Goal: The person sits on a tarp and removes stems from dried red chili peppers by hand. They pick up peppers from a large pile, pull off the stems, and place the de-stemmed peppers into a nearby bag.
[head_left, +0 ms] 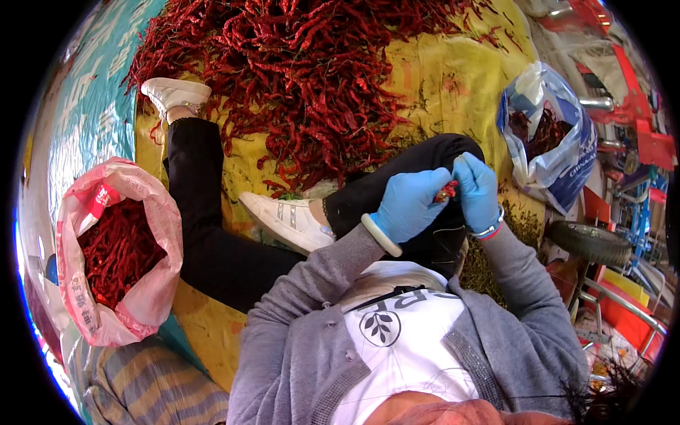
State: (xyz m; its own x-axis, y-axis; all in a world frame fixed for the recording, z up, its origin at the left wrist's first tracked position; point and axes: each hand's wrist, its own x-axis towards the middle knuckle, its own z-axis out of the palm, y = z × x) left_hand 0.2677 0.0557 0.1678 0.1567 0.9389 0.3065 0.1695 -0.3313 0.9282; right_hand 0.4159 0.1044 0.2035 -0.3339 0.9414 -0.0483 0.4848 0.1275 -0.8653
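Both my hands wear blue gloves and meet above my bent right leg. My left hand (411,205) is closed in a fist around a small bunch of dried red chilies (446,190), whose ends poke out toward the other hand. My right hand (476,190) is closed right beside them, fingertips pressed together at the bunch. What those fingertips pinch is hidden. A large heap of dried red chilies (304,78) spreads over the yellow sheet (453,85) in front of me.
On the left stands a pink-white plastic bag (152,304) of red chilies. A blue-white bag (559,166) with darker chilies sits at the right. Greenish stem scraps (524,225) lie beside my leg. A black wheel (589,241) and red metal frames line the right edge.
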